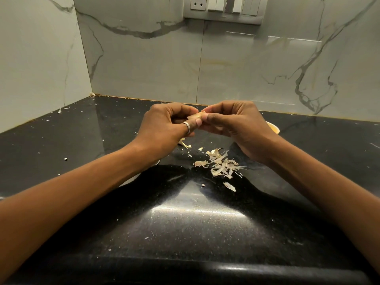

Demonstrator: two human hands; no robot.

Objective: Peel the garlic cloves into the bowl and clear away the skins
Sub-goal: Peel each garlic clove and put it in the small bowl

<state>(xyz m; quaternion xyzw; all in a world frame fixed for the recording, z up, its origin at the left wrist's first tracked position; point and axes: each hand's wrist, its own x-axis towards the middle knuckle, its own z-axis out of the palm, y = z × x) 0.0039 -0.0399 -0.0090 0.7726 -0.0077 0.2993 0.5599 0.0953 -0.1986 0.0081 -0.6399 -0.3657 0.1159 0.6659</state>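
Head view.

- Garlic clove [197, 116]: held above the desk [185, 227], caught between both hands and mostly hidden by them. Judged light, small and firm. Its skin is papery and likely to tear off in flakes. Bare flesh is probably tacky or slick.
- Left hand [167, 125]: fingers curled, pinching the clove's body. This is judged the steadying hold.
- Right hand [232, 120]: fingertips pinching the clove's exposed end, judged the best place to lift skin.
- Bowl [274, 128]: only a pale rim shows behind the right hand, and its contents are hidden.
- Skins [221, 164]: a loose heap on the desk beneath the hands. They are feather-light and easily scattered, so gathering them by sweeping is advised.
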